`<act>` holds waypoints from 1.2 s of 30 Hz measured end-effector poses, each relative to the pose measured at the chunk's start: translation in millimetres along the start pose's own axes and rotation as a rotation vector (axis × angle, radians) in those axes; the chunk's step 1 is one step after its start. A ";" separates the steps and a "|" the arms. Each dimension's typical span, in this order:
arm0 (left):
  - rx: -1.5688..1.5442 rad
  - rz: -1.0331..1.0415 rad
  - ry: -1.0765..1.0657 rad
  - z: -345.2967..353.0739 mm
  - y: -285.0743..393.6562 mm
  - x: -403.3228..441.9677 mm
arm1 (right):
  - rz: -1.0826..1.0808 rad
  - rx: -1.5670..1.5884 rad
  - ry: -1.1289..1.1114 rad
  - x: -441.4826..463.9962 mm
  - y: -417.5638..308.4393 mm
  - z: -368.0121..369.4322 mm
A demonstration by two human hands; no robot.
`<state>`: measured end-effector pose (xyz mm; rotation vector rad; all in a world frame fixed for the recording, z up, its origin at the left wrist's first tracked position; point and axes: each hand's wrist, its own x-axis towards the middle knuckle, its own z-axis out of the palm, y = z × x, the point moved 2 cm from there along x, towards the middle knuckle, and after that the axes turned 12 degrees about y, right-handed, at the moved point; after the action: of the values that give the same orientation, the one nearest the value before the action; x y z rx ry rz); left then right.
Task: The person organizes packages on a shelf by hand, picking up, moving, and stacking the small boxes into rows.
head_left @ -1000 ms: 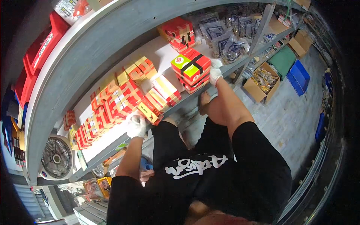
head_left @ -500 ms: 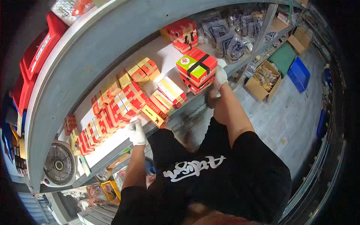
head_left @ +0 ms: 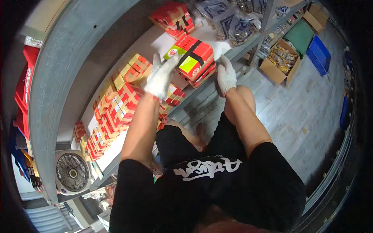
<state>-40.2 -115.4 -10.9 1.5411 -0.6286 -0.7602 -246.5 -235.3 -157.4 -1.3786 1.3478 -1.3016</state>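
Two gloved hands (head_left: 158, 77) (head_left: 227, 75) flank strapped red boxes (head_left: 196, 56) on a shelf (head_left: 248, 48).

Counted one white-gloved left hand (head_left: 160, 77), one white-gloved right hand (head_left: 227, 75), one round-grilled, pale plastic fan (head_left: 72, 172), one blue plastic tray (head_left: 318, 56), at least two black-banded red boxes (head_left: 204, 50). Could not total tape-banded red-and-tan boxes (head_left: 124, 100); overlapping.

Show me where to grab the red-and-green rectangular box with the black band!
Probably by its opposite sides: white-gloved left hand from the left, white-gloved right hand from the right. The red-and-green box has flat sides and rests on red boxes, hiding its underside.
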 end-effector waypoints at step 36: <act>-0.309 -0.471 -0.106 100.2 -13.7 221.3 | -0.155 -0.597 -0.155 93.5 -28.4 104.9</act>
<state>22.5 -346.8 -52.2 1.3782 -0.2042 -1.2391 -147.5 -336.2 -133.3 -1.9728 1.6179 -0.8878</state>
